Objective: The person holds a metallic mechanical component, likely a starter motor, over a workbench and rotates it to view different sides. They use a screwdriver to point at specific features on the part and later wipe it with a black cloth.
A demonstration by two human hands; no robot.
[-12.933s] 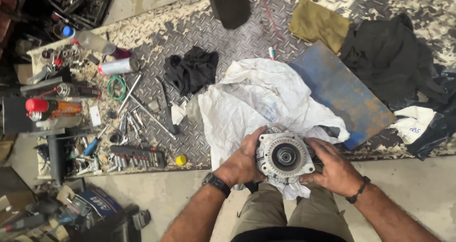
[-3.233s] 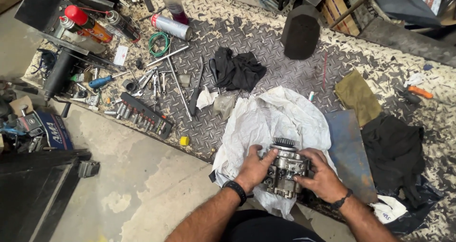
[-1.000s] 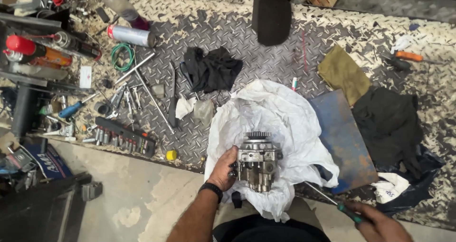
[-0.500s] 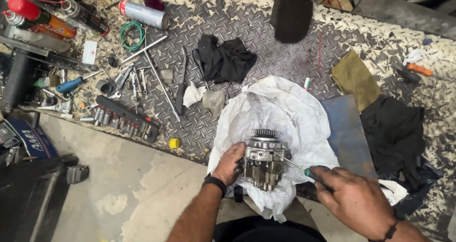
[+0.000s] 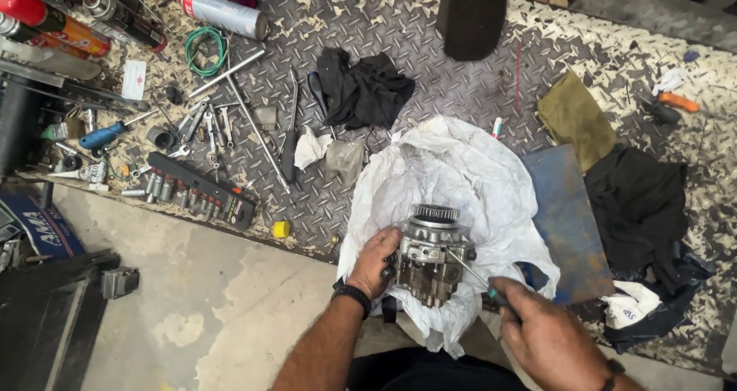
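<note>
The right hand [image 5: 549, 337], empty and off the part seconds ago, now grips a screwdriver [image 5: 472, 272], its tip against the pump body [image 5: 430, 262] on the white plastic sheet [image 5: 461, 176]. The left hand [image 5: 376, 260] still clasps the pump's side. The tip's exact seat is unclear, and the handle is hidden.

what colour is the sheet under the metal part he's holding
White, a crinkled plastic sheet spread under the metal pump-like part; it shows in the head view.

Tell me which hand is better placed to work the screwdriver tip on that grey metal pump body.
Right. The right hand already grips the thin-shafted screwdriver, tip at the grey metal pump body. The left hand is braced on its side, likely steadying it.
</note>
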